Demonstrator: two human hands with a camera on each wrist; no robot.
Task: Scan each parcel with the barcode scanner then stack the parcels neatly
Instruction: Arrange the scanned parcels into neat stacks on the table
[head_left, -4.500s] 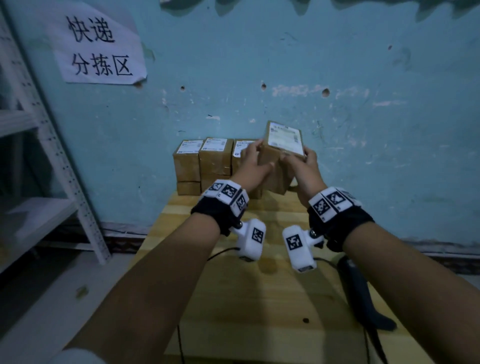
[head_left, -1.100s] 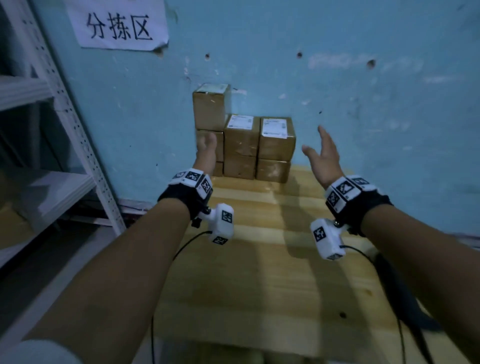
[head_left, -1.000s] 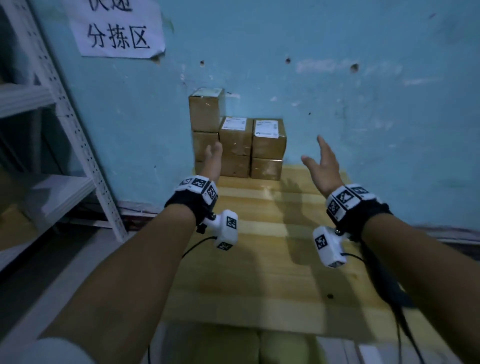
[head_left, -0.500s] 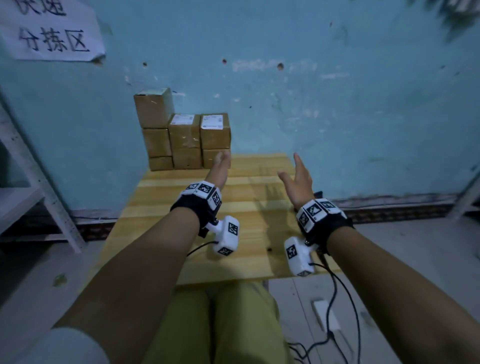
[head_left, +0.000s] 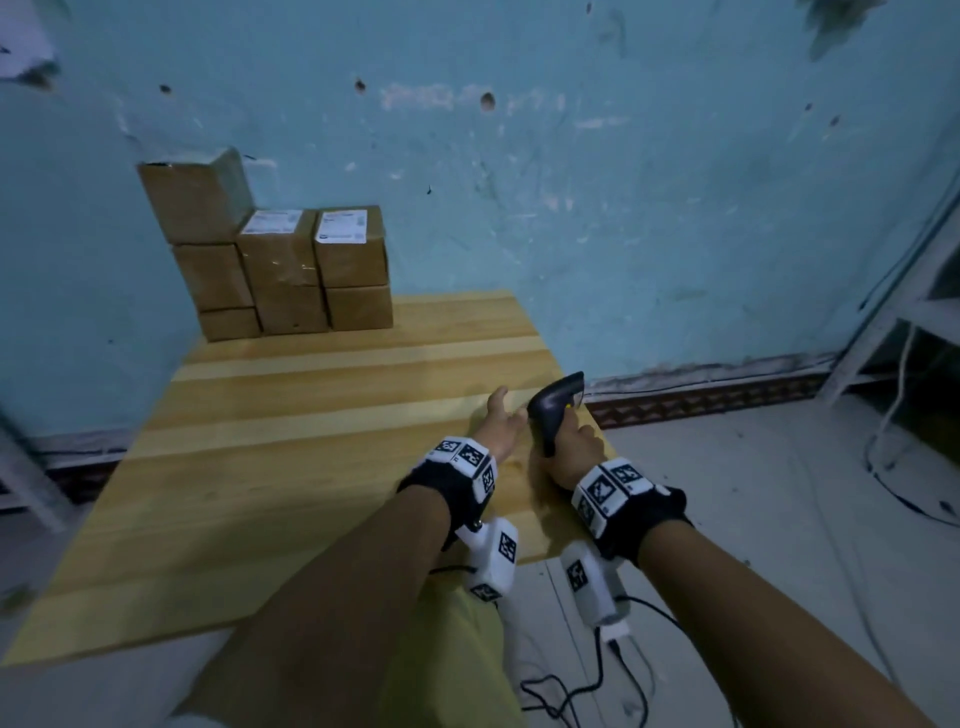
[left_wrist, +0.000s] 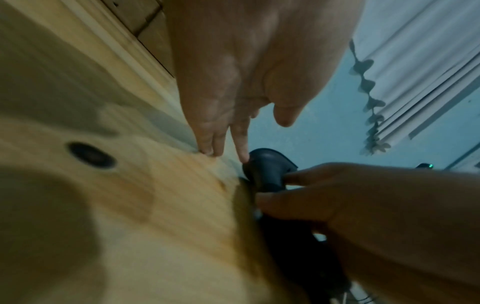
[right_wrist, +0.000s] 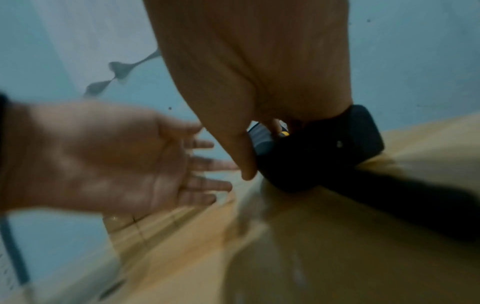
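Black plastic fills your right hand (head_left: 570, 446): its fingers wrap the handle of the barcode scanner (head_left: 555, 404) at the right edge of the wooden table (head_left: 291, 447). Your left hand (head_left: 500, 422) hovers just beside it, fingers straight and loosely spread, holding nothing. Brown parcels (head_left: 270, 270) sit stacked at the table's far left corner against the blue wall (head_left: 623, 208), well apart from both hands.

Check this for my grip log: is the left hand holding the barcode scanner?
No, the right hand grips the barcode scanner; the left hand is open beside it.
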